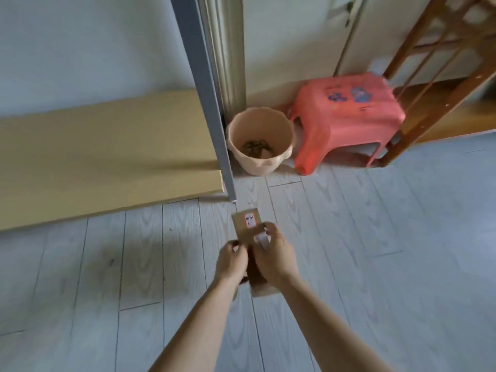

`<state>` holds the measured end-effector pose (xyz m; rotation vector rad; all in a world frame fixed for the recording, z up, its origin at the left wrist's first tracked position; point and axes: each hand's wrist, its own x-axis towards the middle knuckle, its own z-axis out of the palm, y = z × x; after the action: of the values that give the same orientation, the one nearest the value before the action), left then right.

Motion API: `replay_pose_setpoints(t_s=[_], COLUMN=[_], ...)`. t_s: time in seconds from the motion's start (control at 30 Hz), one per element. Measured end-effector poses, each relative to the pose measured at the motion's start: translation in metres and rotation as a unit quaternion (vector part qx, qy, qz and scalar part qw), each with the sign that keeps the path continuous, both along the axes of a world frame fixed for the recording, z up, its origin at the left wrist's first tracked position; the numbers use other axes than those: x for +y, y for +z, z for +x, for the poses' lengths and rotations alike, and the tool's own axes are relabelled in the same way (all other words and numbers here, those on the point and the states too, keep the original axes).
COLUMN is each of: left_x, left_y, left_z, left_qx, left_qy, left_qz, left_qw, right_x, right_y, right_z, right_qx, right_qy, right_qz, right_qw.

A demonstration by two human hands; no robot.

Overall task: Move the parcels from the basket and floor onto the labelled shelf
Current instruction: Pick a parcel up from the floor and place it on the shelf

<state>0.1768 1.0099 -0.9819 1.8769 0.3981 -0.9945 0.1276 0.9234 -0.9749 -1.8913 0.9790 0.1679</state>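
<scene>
A small brown cardboard parcel (245, 228) with a white and red label on its far end is held above the pale floor in the lower middle of the head view. My left hand (231, 260) grips its left side. My right hand (275, 257) grips its right side, fingers over a second white sticker. The near end of the parcel is hidden behind my hands. The bottom board of the shelf (88, 154) lies to the left, tan and bare, with its grey upright post (214, 103) just beyond the parcel.
A beige plastic bucket (259, 142) with dark bits inside stands beside the post. A pink plastic stool (346, 114) is to its right. A brown wooden rack (442, 76) leans at the far right. Grey plank floor (375, 251) spreads around me.
</scene>
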Motion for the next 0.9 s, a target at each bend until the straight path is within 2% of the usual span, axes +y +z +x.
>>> replay_pose_setpoints(t_s=[0.1, 0.3, 0.43, 0.5, 0.57, 0.67, 0.9], left_x=[-0.011, -0.026, -0.021, -0.019, -0.017, -0.003, 0.059], left_y=[0.164, 0.536, 0.742, 0.83, 0.902, 0.971, 1.031], left_z=[0.0, -0.015, -0.023, -0.021, -0.015, -0.005, 0.027], left_qx=[-0.068, -0.184, -0.206, -0.25, -0.304, -0.359, -0.356], left_qy=[-0.021, -0.068, -0.078, -0.091, -0.085, -0.093, -0.098], left_qz=[-0.067, -0.233, -0.259, -0.264, -0.291, -0.351, -0.437], left_qw=[0.995, 0.952, 0.94, 0.927, 0.903, 0.86, 0.82], right_x=[-0.012, -0.026, -0.022, -0.017, -0.012, -0.003, 0.031], right_y=[0.153, 0.536, 0.752, 0.837, 0.906, 0.978, 1.05], right_z=[-0.006, -0.028, -0.043, -0.044, -0.042, -0.04, -0.022], right_qx=[-0.074, -0.216, -0.266, -0.31, -0.361, -0.429, -0.465], right_qy=[-0.051, -0.114, -0.112, -0.118, -0.134, -0.131, 0.029], right_qz=[-0.054, -0.173, -0.217, -0.259, -0.284, -0.277, -0.251], right_qw=[0.995, 0.954, 0.933, 0.907, 0.878, 0.849, 0.848])
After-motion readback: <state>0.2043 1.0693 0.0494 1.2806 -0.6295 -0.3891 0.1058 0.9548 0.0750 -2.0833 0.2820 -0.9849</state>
